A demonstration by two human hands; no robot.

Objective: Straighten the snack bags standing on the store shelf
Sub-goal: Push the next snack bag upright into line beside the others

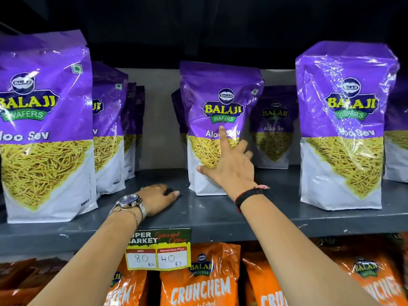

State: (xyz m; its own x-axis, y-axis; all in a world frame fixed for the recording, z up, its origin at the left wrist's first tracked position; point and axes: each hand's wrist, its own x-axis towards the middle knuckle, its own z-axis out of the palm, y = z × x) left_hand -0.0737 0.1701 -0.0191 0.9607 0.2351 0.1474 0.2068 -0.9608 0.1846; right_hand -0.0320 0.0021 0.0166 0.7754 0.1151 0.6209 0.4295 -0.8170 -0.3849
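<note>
Purple-and-white snack bags stand in rows on a grey shelf. The middle bag stands a little back from the edge and leans slightly. My right hand lies spread against its front, index finger up on the label, thumb at its lower left; it presses rather than grips. My left hand, with a wristwatch, rests palm down on the shelf just left of that bag, touching no bag. A large bag stands at the front left and another at the front right.
More purple bags stand behind the left bag and behind the middle one. A price tag hangs from the shelf edge. Orange snack bags fill the shelf below. A gap lies between the left and middle rows.
</note>
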